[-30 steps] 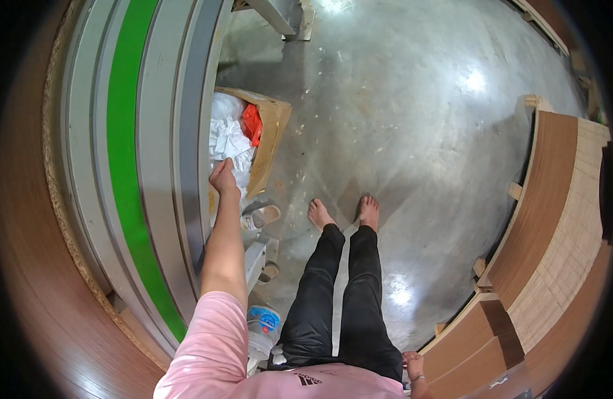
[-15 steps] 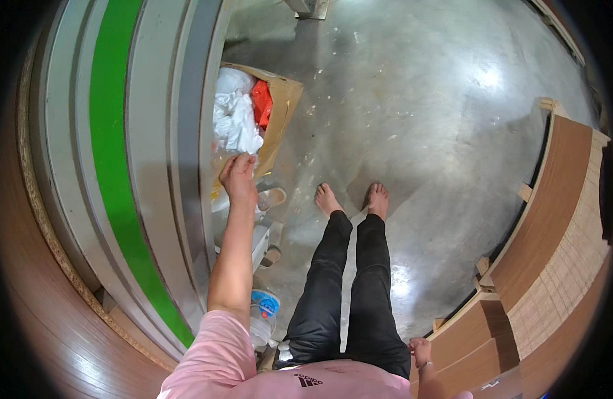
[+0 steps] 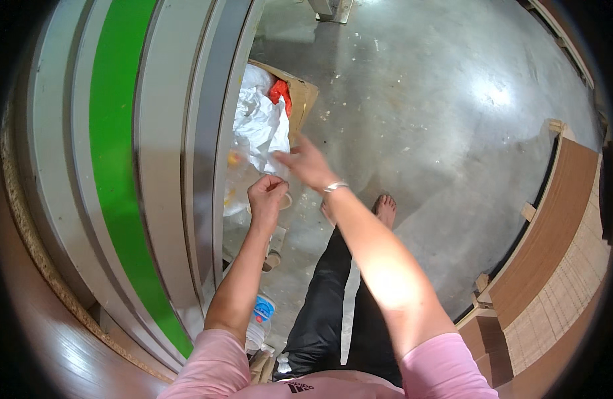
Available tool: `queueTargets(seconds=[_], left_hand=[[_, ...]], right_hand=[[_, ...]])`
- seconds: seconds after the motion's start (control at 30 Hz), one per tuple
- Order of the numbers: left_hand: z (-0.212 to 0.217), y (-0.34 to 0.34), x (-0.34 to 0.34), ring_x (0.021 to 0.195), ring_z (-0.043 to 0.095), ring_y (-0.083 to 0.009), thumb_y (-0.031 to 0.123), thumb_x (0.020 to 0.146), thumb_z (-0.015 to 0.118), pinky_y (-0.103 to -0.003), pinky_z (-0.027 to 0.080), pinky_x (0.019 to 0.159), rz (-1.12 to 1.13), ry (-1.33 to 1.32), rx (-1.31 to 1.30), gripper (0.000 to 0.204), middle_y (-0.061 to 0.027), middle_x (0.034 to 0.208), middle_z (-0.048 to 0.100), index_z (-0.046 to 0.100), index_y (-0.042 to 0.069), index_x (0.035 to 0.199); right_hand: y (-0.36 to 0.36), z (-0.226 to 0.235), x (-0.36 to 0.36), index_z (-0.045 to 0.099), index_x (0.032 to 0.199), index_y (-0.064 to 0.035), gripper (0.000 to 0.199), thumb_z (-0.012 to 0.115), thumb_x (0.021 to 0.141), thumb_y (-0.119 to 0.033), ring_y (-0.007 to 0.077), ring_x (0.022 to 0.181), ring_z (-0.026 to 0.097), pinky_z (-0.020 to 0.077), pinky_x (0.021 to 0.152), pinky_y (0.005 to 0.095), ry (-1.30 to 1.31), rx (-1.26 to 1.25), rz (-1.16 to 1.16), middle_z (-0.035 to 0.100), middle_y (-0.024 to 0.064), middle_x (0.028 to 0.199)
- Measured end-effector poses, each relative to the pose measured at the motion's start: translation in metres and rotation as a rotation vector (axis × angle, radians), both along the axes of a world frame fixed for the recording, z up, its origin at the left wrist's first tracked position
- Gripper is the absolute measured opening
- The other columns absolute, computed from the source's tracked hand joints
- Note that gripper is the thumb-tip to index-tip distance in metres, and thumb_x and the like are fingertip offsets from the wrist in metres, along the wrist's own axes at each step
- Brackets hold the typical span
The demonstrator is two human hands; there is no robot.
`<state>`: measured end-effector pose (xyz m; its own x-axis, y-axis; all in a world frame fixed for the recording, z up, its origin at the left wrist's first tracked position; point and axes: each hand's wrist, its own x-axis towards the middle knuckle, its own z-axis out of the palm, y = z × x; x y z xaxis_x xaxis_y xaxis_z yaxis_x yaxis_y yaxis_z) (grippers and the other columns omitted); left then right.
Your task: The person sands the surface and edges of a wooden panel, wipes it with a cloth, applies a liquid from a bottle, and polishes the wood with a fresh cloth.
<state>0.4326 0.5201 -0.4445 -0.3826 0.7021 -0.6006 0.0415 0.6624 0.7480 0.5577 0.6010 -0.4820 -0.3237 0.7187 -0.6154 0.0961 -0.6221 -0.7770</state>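
With fingers curled closed on left hand, load unclear, open on right hand, apparently mid-reach near white plastic; needs steady aim

Up sweeps the right hand from low at the side, now near the white plastic! The left hand curls tighter.

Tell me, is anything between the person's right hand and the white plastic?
Nothing visible is: the right hand is right beside the white plastic in this view; the left hand is lower. Blur hides any touch.
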Motion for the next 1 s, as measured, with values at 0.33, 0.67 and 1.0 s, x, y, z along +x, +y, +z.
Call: queueTargets(seconds=[0.33,0.67,1.0], left_hand=[[-0.008,0.014,-0.045,0.11,0.056,-0.0209,-0.001,0.087,0.059,-0.034,0.043,0.098,0.362,0.376,0.017,0.043,-0.0087,0.125,0.057,0.051,0.0,0.129],[-0.067,0.036,-0.084,0.114,0.054,-0.023,0.006,0.093,0.051,-0.035,0.042,0.098,0.566,0.253,0.103,0.039,-0.0086,0.129,0.055,0.05,0.001,0.132],[-0.049,0.0,-0.072,0.106,0.055,-0.0206,0.013,0.092,0.058,-0.035,0.044,0.093,0.387,0.39,-0.036,0.03,-0.0064,0.118,0.059,0.059,-0.001,0.119]], right_hand=[[-0.024,0.018,0.016,0.067,0.1,0.0027,0.022,0.066,0.083,-0.011,0.0216,0.07,0.062,0.0478,0.067,0.0357,-0.008,-0.171,-0.14,0.067,0.0159,0.076],[-0.071,0.104,0.065,0.059,0.081,0.0047,0.005,0.062,0.085,0.004,0.0092,0.068,0.055,0.0436,0.062,0.025,0.066,0.164,-0.183,0.061,0.003,0.073],[-0.091,0.104,0.123,0.062,0.089,0.0008,0.007,0.066,0.083,0.0,0.0197,0.07,0.055,0.0429,0.065,0.0287,0.089,0.149,-0.017,0.059,0.0092,0.079]])
